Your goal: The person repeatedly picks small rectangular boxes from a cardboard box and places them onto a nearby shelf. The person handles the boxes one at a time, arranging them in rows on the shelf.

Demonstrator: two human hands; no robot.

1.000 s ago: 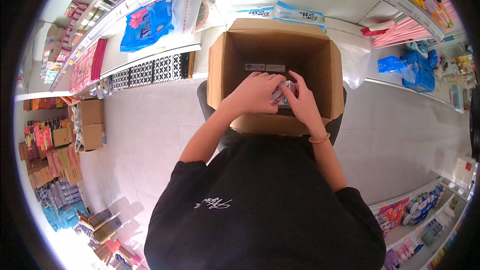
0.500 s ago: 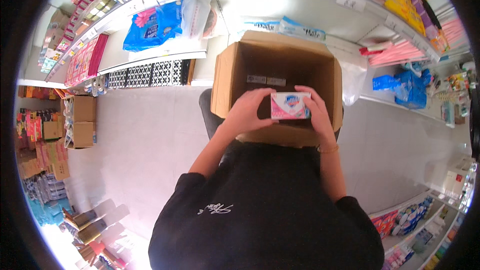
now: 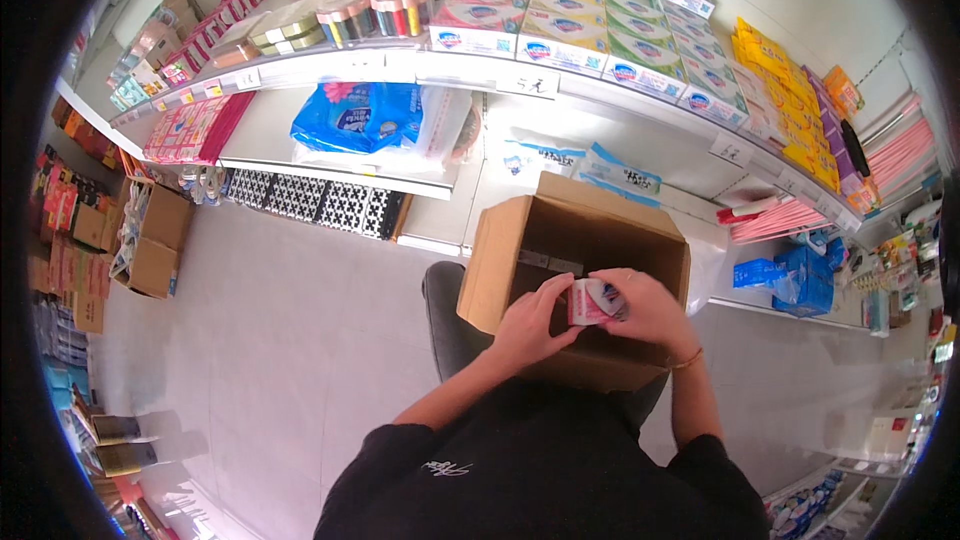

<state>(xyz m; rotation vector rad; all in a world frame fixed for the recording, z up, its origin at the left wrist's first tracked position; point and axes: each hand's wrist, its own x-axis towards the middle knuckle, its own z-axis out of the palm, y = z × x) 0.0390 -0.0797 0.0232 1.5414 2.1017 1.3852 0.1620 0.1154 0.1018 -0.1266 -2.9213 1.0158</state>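
Observation:
Between my hands, above an open cardboard carton [image 3: 495,265], is a small pink-and-white soap box [image 3: 588,302]. My left hand [image 3: 535,328] pinches its left end between thumb and fingers. From the other side my right hand [image 3: 652,312] wraps round the box and covers part of it. The carton stands between my legs with its flaps folded outward. Low inside it lie a couple of small pale boxes [image 3: 550,262]; my hands hide much of the rest of the interior.
Ahead, a white shelf [image 3: 400,66] carries stacked soap boxes [image 3: 565,28], round clear tubs [image 3: 403,6] and yellow packets [image 3: 795,105]. Below lies a blue plastic package [image 3: 360,118]. Another cardboard carton [image 3: 158,240] stands on the floor at the left.
My view has tilted up, showing more of the shelf. The soap box has turned in my hands so that its end faces me more, and my right hand now covers more of it.

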